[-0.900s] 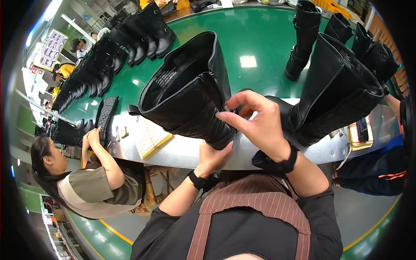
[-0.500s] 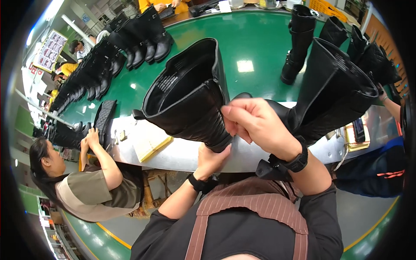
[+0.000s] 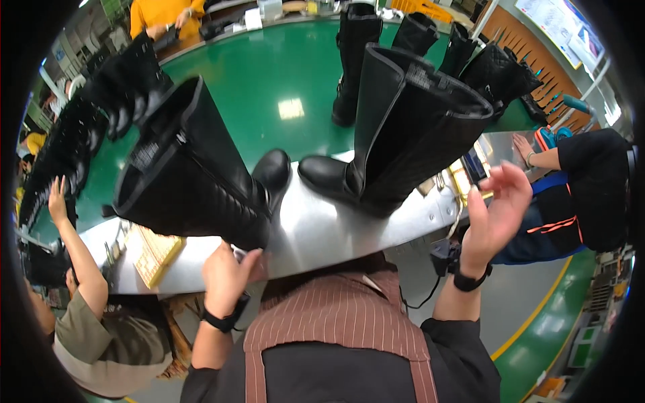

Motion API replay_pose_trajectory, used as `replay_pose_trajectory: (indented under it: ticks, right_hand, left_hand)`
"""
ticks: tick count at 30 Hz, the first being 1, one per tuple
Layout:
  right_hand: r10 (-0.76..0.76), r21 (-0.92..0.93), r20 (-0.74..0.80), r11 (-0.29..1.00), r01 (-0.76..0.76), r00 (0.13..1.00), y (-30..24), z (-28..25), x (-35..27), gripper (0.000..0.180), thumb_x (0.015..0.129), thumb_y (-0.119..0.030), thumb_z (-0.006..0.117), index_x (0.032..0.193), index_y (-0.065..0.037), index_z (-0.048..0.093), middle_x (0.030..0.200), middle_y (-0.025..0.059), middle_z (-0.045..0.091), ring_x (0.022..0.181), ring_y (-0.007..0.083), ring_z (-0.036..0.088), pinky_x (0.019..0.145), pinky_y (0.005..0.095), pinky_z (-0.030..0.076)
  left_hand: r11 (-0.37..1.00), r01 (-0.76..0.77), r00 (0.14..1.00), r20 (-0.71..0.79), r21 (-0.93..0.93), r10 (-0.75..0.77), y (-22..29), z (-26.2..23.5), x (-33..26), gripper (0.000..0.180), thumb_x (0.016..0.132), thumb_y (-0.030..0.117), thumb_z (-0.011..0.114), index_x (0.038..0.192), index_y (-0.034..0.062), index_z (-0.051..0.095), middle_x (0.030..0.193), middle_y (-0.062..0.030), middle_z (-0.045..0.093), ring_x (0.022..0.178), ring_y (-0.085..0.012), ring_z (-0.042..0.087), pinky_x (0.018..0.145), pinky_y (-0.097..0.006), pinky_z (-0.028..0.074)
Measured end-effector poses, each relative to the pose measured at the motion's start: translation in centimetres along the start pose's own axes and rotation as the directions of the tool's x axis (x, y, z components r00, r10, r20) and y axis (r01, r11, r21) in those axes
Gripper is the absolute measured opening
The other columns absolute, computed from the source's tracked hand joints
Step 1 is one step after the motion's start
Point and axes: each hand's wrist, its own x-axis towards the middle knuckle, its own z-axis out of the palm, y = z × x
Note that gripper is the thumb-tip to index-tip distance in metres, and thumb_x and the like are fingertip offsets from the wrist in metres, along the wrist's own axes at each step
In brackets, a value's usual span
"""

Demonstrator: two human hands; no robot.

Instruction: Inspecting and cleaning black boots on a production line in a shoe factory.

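Left hand (image 3: 225, 279) cups the quilted boot (image 3: 191, 178) from below on the steel bench (image 3: 329, 232); right hand (image 3: 494, 215) hangs open, fingers spread, beside the other boot (image 3: 403, 127).

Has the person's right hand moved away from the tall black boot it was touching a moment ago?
Yes. The right hand has swung off the left boot to the right, past the second boot, now open and empty.

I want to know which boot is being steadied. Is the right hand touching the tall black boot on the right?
Apart. The head view shows the right hand open, with a strip of metal table between it and the right boot.
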Motion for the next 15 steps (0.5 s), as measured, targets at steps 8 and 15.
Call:
replay_pose_trajectory:
  ticks: [8, 15]
  right_hand:
    - [0.401, 0.144, 0.63, 0.782, -0.607, 0.665, 13.2, 3.3, -9.3, 0.076, 0.072, -0.008, 0.083, 0.137, -0.001, 0.043, 0.131, 0.0114, 0.055, 0.12, 0.0203, 0.054, 0.101, 0.036, 0.043]
    - [0.51, 0.112, 0.633, 0.684, -0.721, 0.582, 13.7, 5.1, -10.9, 0.058, 0.073, -0.008, 0.084, 0.121, 0.003, 0.054, 0.113, 0.01, 0.066, 0.103, 0.017, 0.062, 0.093, 0.0318, 0.048]
  left_hand:
    - [0.742, -0.287, 0.801, 0.273, -0.606, 0.532, 6.7, 4.1, 3.4, 0.04, 0.091, 0.028, 0.064, 0.113, -0.0055, 0.064, 0.095, -0.0149, 0.071, 0.083, -0.0175, 0.069, 0.072, -0.03, 0.053]
    - [0.422, 0.458, 0.748, 0.596, -0.782, 0.292, 12.7, 13.4, 7.2, 0.028, 0.091, 0.015, 0.066, 0.109, -0.0042, 0.055, 0.093, -0.013, 0.066, 0.072, -0.0172, 0.065, 0.063, -0.029, 0.055]
